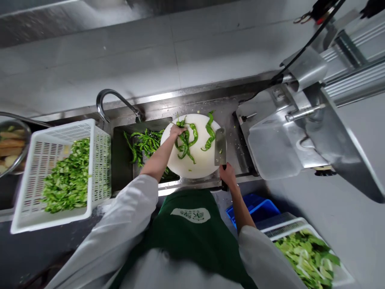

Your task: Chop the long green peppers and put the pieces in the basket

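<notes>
My left hand [177, 131] is closed over the stem ends of several long green peppers [185, 147] at the left of a round white cutting board [192, 167]. My right hand [227, 175] grips the black handle of a cleaver [220, 148], whose broad blade lies over the board's right edge. Between the blade and my left hand, a single curly green pepper [209, 130] rests apart from the others. More green peppers [147, 141] fill part of the sink [120, 170] left of the board, which covers the sink's right side.
A white basket [100, 164] of chopped greens [70, 176] stands left of the sink, below a curved faucet [116, 96]. On the right is a metal machine with a clear tray [273, 150]. Lower right are a blue crate [255, 206] and a white basket [345, 277] of leafy greens.
</notes>
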Motion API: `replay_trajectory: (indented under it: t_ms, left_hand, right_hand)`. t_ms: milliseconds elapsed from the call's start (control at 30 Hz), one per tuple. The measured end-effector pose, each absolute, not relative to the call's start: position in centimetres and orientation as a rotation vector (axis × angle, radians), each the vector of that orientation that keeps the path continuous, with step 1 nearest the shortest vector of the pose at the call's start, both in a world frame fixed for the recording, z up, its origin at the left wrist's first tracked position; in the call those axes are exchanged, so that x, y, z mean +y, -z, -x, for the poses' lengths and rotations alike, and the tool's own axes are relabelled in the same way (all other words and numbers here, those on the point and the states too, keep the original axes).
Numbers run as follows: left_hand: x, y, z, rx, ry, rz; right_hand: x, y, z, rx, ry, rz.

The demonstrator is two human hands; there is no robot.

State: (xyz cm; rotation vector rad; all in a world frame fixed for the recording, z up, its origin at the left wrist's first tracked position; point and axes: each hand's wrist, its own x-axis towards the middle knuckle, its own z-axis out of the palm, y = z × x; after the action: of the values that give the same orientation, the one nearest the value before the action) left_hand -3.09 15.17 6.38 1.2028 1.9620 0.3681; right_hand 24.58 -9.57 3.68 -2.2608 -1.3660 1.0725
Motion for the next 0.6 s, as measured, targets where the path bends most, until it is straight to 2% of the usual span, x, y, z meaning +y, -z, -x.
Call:
replay_trajectory:
  t_ms: [100, 200, 433, 600]
  left_hand:
    - [15.9, -5.6, 0.7, 2.039, -0.256, -1.261]
    - [15.9, -5.5, -0.7, 1.921, -0.112, -1.472]
    - [12.4, -4.7, -4.6, 1.908, 0.053, -1.754]
    - [9.9, -4.5, -3.6, 1.694, 0.250, -2.047]
  right_hand:
    - [-9.5, -4.1, -24.1, -1.393, -1.034, 2.308]
    - [-9.4, -4.6, -23.5, -1.400, -1.007, 2.361]
    - [-9.3, -5.0, -23.4, -1.370, -1.059, 2.371]
    - [-9.4, -4.8, -23.7, -1.322, -1.082, 2.343]
